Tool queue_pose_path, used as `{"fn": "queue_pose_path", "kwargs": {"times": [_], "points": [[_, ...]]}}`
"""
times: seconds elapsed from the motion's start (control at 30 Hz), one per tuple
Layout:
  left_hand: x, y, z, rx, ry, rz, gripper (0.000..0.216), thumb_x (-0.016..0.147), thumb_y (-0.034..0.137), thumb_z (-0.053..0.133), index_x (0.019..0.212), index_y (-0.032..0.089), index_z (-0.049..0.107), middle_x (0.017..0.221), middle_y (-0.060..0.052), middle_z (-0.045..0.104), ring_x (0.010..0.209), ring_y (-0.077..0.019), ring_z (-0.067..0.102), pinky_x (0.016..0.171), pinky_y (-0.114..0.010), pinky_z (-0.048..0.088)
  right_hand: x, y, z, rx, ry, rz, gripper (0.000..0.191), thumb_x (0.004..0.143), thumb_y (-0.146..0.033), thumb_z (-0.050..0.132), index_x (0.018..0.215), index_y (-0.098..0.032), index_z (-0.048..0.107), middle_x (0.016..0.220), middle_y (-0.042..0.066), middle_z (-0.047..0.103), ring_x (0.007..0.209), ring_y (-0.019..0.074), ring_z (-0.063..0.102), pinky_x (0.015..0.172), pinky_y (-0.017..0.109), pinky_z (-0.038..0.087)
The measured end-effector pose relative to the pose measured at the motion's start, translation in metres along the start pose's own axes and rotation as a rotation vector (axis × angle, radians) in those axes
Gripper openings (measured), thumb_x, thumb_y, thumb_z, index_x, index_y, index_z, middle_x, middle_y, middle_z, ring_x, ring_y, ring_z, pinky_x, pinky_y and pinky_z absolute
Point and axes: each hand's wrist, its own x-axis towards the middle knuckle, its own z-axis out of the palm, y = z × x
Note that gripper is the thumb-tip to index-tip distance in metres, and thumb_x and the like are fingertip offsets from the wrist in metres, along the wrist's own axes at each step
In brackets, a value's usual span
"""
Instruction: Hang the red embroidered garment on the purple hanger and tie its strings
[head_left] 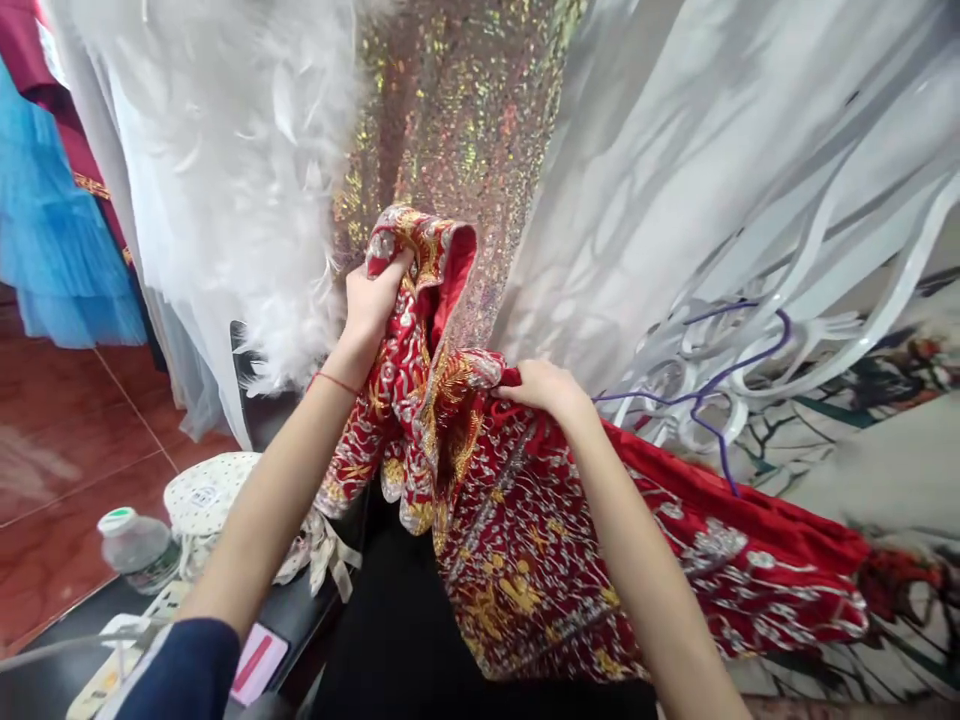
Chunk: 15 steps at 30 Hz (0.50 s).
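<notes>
A red embroidered jacket (382,380) with gold and silver stitching hangs bunched in front of me. My left hand (377,295) is closed on it near the collar band, thumb on the outer face. Just right and lower, my right hand (546,388) pinches a red edge of the embroidered cloth; its fingertips are partly hidden by folds. Below my right forearm spreads a matching red embroidered skirt (555,560), reaching to the right with its plain red top edge showing. Where jacket and skirt meet, I cannot tell whether they are joined. A purple hanger (712,385) rests by that edge.
Behind hang a white feathered dress (247,150), a sequined gown (465,110) and white fabric (630,150). White curled metalwork (847,270) stands right. At lower left are a plastic bottle (139,545), a dotted cloth bag (206,490), a power strip (112,680) and a pink packet (259,662).
</notes>
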Motion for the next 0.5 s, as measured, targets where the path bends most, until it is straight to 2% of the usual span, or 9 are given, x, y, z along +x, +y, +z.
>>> {"fn": "queue_pose_path", "kwargs": {"times": [0.1, 0.2, 0.27, 0.37, 0.5], "points": [[0.021, -0.002, 0.021, 0.012, 0.006, 0.004, 0.023, 0.068, 0.034, 0.079, 0.067, 0.018, 0.064, 0.066, 0.000, 0.062, 0.069, -0.0150, 0.056, 0.067, -0.028, 0.050, -0.027, 0.005, -0.002, 0.070, -0.110, -0.153, 0.045, 0.093, -0.057, 0.055, 0.073, -0.018, 0.064, 0.075, 0.008, 0.068, 0.070, 0.0193, 0.064, 0.069, 0.031, 0.046], [0.029, -0.003, 0.041, 0.034, 0.042, 0.018, 0.024, 0.069, 0.033, 0.079, 0.063, 0.018, 0.061, 0.063, 0.002, 0.058, 0.065, -0.0132, 0.052, 0.065, -0.027, 0.048, -0.046, -0.002, -0.008, 0.196, -0.262, -0.260, 0.072, 0.095, -0.075, 0.028, 0.064, -0.019, 0.059, 0.068, 0.006, 0.064, 0.063, 0.0169, 0.060, 0.066, 0.031, 0.045], [0.028, -0.004, 0.054, 0.060, 0.045, 0.025, 0.025, 0.069, 0.031, 0.079, 0.061, 0.017, 0.060, 0.061, 0.003, 0.055, 0.063, -0.0121, 0.049, 0.063, -0.026, 0.045, -0.049, -0.011, -0.011, 0.145, -0.192, -0.217, 0.073, 0.096, -0.074, 0.027, 0.070, -0.017, 0.065, 0.077, 0.011, 0.069, 0.072, 0.0209, 0.065, 0.071, 0.033, 0.048], [0.017, -0.006, 0.069, 0.072, 0.004, 0.053, 0.028, 0.071, 0.030, 0.077, 0.059, 0.017, 0.056, 0.058, 0.004, 0.048, 0.059, -0.0101, 0.044, 0.060, -0.024, 0.040, -0.038, -0.022, -0.011, 0.029, 0.042, -0.092, 0.060, 0.098, -0.059, 0.038, 0.095, -0.011, 0.073, 0.101, 0.020, 0.073, 0.095, 0.0294, 0.070, 0.083, 0.037, 0.050], [-0.004, -0.007, 0.077, 0.058, -0.063, 0.040, 0.033, 0.072, 0.030, 0.075, 0.058, 0.018, 0.048, 0.058, 0.005, 0.042, 0.057, -0.0085, 0.038, 0.056, -0.023, 0.035, -0.010, -0.018, -0.006, 0.140, 0.117, 0.093, 0.043, 0.090, -0.048, 0.059, 0.106, -0.010, 0.074, 0.113, 0.023, 0.072, 0.108, 0.0347, 0.069, 0.091, 0.038, 0.051]]}}
